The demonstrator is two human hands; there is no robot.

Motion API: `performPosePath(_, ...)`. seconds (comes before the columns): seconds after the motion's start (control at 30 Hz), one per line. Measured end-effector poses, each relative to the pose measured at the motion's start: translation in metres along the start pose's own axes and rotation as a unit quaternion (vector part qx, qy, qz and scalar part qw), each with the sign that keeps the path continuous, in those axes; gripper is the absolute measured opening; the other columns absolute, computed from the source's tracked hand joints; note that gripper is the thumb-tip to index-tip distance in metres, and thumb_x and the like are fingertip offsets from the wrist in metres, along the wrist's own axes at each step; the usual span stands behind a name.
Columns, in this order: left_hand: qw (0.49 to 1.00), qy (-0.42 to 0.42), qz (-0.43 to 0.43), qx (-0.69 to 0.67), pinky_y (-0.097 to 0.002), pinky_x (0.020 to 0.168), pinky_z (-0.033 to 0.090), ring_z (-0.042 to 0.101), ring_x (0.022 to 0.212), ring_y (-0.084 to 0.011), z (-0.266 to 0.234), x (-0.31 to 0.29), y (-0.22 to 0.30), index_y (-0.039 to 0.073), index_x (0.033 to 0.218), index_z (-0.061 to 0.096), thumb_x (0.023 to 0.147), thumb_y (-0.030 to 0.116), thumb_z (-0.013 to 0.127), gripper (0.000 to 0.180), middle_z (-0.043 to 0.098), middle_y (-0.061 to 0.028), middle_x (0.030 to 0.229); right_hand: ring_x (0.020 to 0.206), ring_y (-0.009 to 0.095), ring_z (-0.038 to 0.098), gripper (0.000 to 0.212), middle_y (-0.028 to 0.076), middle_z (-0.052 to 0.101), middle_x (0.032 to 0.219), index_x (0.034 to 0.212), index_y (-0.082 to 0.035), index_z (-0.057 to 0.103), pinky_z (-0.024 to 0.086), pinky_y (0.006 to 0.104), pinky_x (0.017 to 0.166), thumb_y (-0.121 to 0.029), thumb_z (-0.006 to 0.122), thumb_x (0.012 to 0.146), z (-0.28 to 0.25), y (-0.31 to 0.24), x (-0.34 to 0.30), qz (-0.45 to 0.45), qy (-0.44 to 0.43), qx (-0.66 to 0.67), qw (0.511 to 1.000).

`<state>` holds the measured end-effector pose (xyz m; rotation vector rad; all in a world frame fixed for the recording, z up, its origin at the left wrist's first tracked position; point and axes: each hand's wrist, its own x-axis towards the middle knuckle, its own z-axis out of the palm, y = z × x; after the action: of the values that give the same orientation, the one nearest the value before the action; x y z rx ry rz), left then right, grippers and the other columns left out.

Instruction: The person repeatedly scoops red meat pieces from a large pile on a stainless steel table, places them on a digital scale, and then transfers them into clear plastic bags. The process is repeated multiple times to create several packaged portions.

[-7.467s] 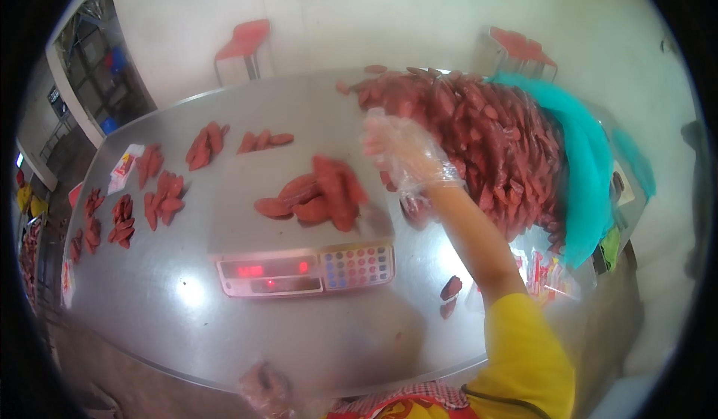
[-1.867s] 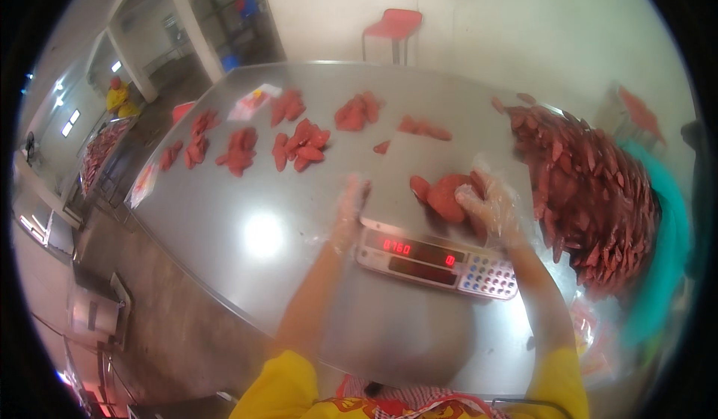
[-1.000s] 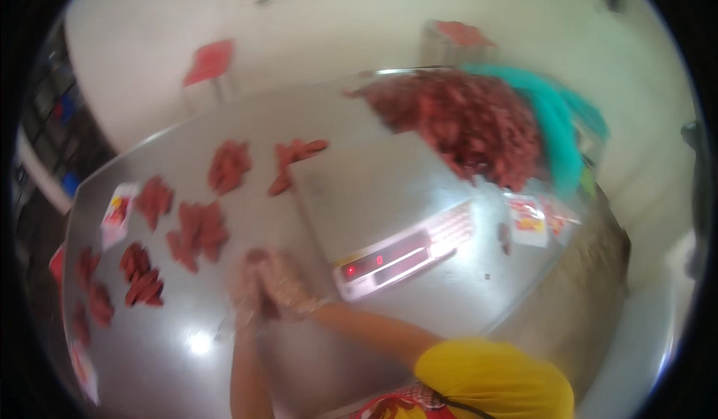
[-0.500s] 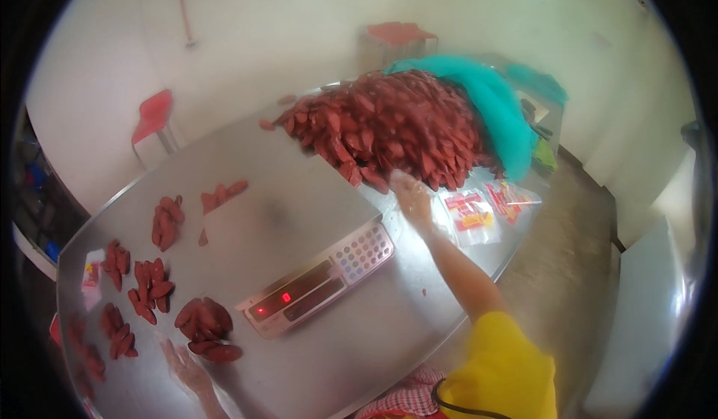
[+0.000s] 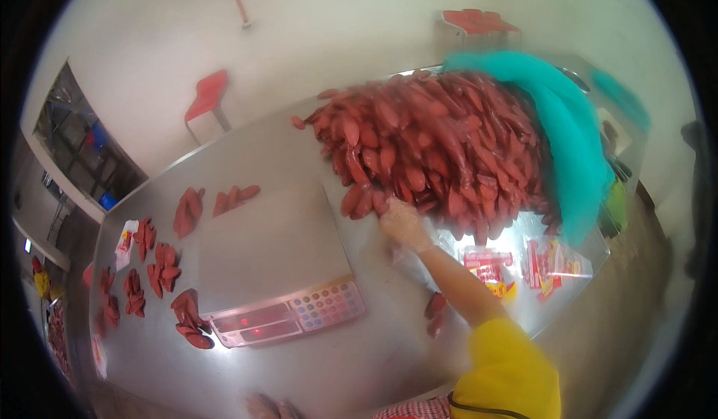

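Note:
A big heap of red sausages covers the far middle of the metal table. My right hand, in a clear plastic glove, reaches to the heap's near edge. Its fingers close on a sausage there. My left hand shows only in part at the lower edge; blur and the frame's edge hide its fingers. Between my hands stands a weighing scale with a bare metal platform and lit red digits. Small groups of sausages lie left of the scale. A few sausages lie beside my right forearm.
Printed plastic packets lie right of my right hand. A teal net or cloth drapes over the heap's right side. Another packet lies at the table's left edge. Red stools stand by the wall beyond the table.
The view has turned left. My right hand has closed on a sausage at the heap's edge. My left hand has left the small groups and moved right, to the lower edge.

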<state>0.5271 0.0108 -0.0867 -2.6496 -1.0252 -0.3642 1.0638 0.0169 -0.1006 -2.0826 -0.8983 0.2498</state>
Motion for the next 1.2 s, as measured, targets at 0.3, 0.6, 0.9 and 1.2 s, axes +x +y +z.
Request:
performPosePath(0.3, 0.953, -0.070, -0.263, -0.131, -0.0468, 0.105, 0.049, 0.058, 0.125, -0.0442, -0.033, 0.020, 0.062, -0.009, 0.133, 0.058, 0.098, 0.024, 0.064, 0.048, 0.059, -0.0318, 0.133, 0.127, 0.041, 0.055, 0.071, 0.023, 0.060, 0.135, 0.145, -0.005, 0.049, 0.045, 0.0484, 0.104, -0.048, 0.063, 0.092, -0.009, -0.093, 0.042, 0.058, -0.142, 0.064, 0.986)
performPosePath(0.6, 0.954, -0.090, -0.255, -0.127, -0.0489, 0.104, 0.049, 0.063, 0.115, -0.0445, -0.023, 0.010, 0.054, -0.008, 0.135, 0.058, 0.100, 0.032, 0.061, 0.053, 0.064, -0.0291, 0.129, 0.136, 0.044, 0.046, 0.086, 0.026, 0.057, 0.138, 0.154, -0.007, 0.044, 0.035, 0.0654, 0.102, -0.043, 0.072, 0.081, 0.095, -0.011, 0.073, 0.104, 0.091, -0.197, 0.971)
performPosePath(0.9, 0.944, -0.099, -0.292, -0.120, -0.0476, 0.108, 0.046, 0.060, 0.122, -0.0439, -0.019, 0.012, 0.052, -0.005, 0.135, 0.060, 0.100, 0.033, 0.060, 0.051, 0.063, -0.0282, 0.133, 0.126, 0.044, 0.054, 0.060, 0.023, 0.058, 0.132, 0.139, -0.016, 0.058, 0.037, 0.0647, 0.102, -0.030, 0.068, 0.082, 0.036, 0.004, 0.000, 0.052, 0.098, -0.208, 0.972)
performPosePath(1.2, 0.967, -0.012, -0.207, -0.151, -0.0503, 0.109, 0.046, 0.058, 0.125, -0.0459, -0.016, 0.004, 0.043, -0.008, 0.131, 0.061, 0.093, 0.024, 0.068, 0.050, 0.062, -0.0311, 0.133, 0.102, 0.038, 0.069, 0.034, 0.021, 0.069, 0.107, 0.119, -0.015, 0.069, 0.055, 0.0505, 0.086, -0.010, 0.059, 0.086, 0.054, 0.018, 0.005, -0.065, 0.003, -0.191, 0.979)
